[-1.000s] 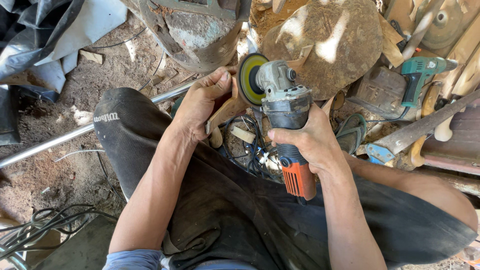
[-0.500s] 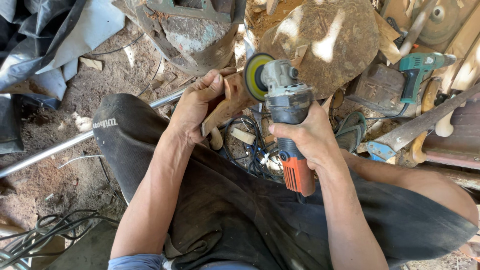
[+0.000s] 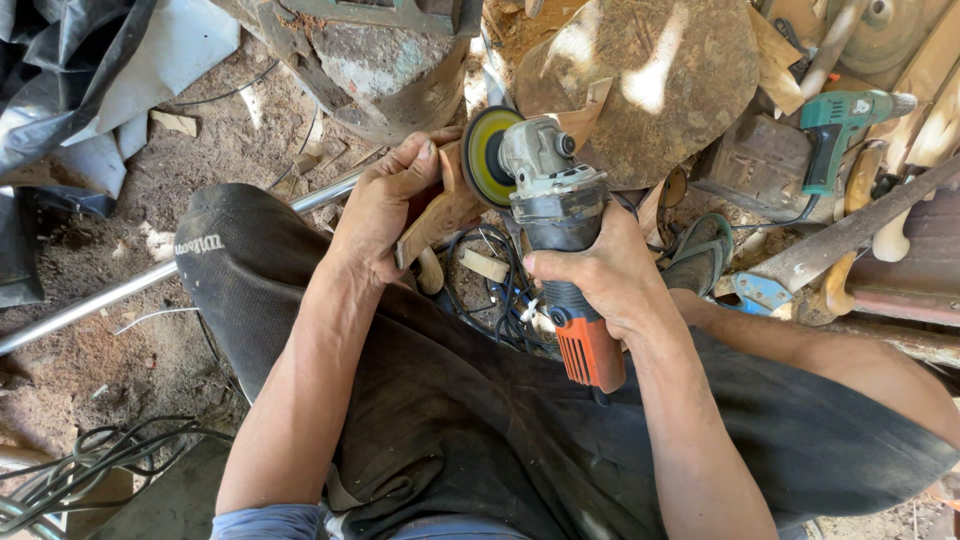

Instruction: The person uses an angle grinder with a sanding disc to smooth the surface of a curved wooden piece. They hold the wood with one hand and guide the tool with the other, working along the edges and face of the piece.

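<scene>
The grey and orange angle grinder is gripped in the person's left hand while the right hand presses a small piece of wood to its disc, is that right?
Not quite: the hands are swapped. In the head view the right hand grips the grey and orange angle grinder, and the left hand holds the small piece of wood against its yellow-green disc.

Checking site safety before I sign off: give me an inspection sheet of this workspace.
Surface: bare dirt ground with wood chips.
Job's things: angle grinder, disc against a small wooden piece.
Clutter: green power drill, sandal, metal pipe, wooden slab.
Grippers: left hand holds the wooden piece; right hand grips the grinder body.
Cables: black cords on the ground; more under the grinder.
Surroundings: black sheeting, rusty metal drum.
</scene>
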